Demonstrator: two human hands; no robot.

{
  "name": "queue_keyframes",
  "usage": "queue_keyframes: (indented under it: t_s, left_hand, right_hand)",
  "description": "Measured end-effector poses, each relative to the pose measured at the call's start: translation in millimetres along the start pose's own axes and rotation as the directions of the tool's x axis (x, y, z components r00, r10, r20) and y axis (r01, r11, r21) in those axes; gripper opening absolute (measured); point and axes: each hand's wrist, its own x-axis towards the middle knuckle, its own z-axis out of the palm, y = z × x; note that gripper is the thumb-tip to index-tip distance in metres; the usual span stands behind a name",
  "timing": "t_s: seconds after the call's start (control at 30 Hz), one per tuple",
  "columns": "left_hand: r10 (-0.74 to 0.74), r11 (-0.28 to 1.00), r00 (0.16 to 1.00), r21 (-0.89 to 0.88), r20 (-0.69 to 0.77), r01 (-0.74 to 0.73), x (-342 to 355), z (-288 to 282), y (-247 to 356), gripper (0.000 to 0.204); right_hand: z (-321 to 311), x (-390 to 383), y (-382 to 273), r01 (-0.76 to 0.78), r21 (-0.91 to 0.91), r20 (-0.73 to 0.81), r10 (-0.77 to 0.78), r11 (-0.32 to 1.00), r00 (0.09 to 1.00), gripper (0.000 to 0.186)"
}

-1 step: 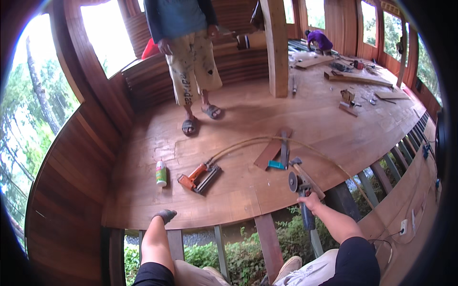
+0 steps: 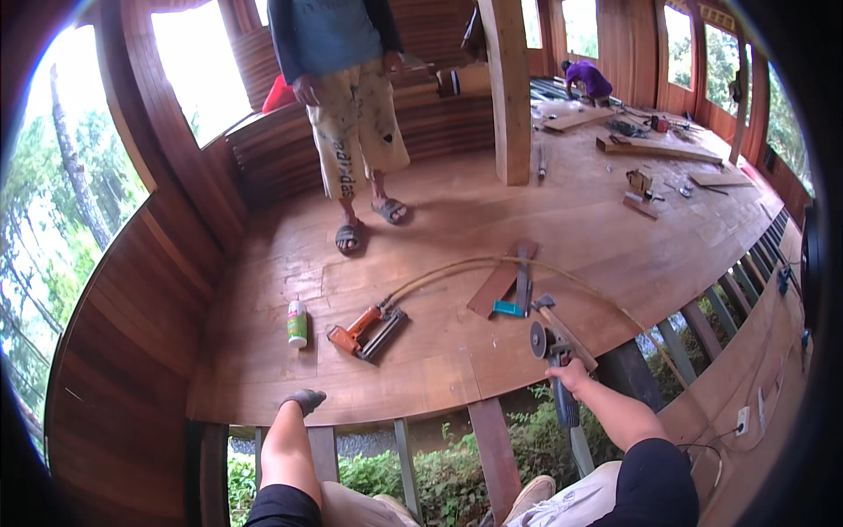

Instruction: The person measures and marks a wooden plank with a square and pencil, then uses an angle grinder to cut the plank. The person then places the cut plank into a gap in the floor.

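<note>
My right hand (image 2: 572, 378) is wrapped round the dark body of an angle grinder (image 2: 562, 400). The grinder's disc (image 2: 538, 340) points away from me, just above the front edge of the plywood floor. Beside it lies a hammer (image 2: 562, 329) with a wooden handle. My left hand (image 2: 305, 401), in a dark glove, rests on the plywood's front edge with nothing seen in it. Beyond that hand lie an orange nail gun (image 2: 356, 332) with a yellowish hose (image 2: 465, 262), and a white-and-green bottle (image 2: 297, 325).
A try square (image 2: 522, 285) with a teal handle lies on a brown board (image 2: 492, 290). A person (image 2: 356, 132) in sandals stands ahead; another person (image 2: 588, 81) crouches far right. Open joists (image 2: 496, 452) with plants below lie under me. A wooden post (image 2: 509, 97) stands behind.
</note>
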Motion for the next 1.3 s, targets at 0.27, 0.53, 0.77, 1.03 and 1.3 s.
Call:
queue_keyframes:
  t_s: [0.27,0.53,0.77,1.03,1.3]
  left_hand:
    - [-0.075,0.997,0.996,0.019,0.051,0.074,-7.1,-6.6,5.0,0.059]
    - [-0.07,0.998,0.997,0.01,0.021,0.07,-13.6,-10.3,14.2,0.058]
    - [0.21,0.977,0.978,-0.028,-0.012,-0.21,-31.0,-8.1,21.4,0.062]
    - [0.023,0.995,1.0,-0.098,0.022,-0.021,-103.3,-25.1,72.8,0.064]
    - [0.008,1.0,0.997,0.016,-0.077,-0.007,-96.5,-31.3,84.8,0.062]
  right_hand:
    - [5.7,-18.6,-18.5,-0.004,-0.012,0.016,0.004,1.0,1.0,0.03]
    - [4.4,-18.9,-33.0,-0.014,-0.005,0.026,0.014,1.0,1.0,0.026]
    - [4.4,-4.8,-16.5,0.015,0.034,0.05,-0.017,0.999,0.999,0.021]
    - [-3.0,2.1,-12.9,0.001,-0.073,0.08,0.005,0.997,0.997,0.019]
    - [-6.1,-1.7,-10.1,0.016,-0.079,0.102,-0.008,0.997,0.995,0.018]
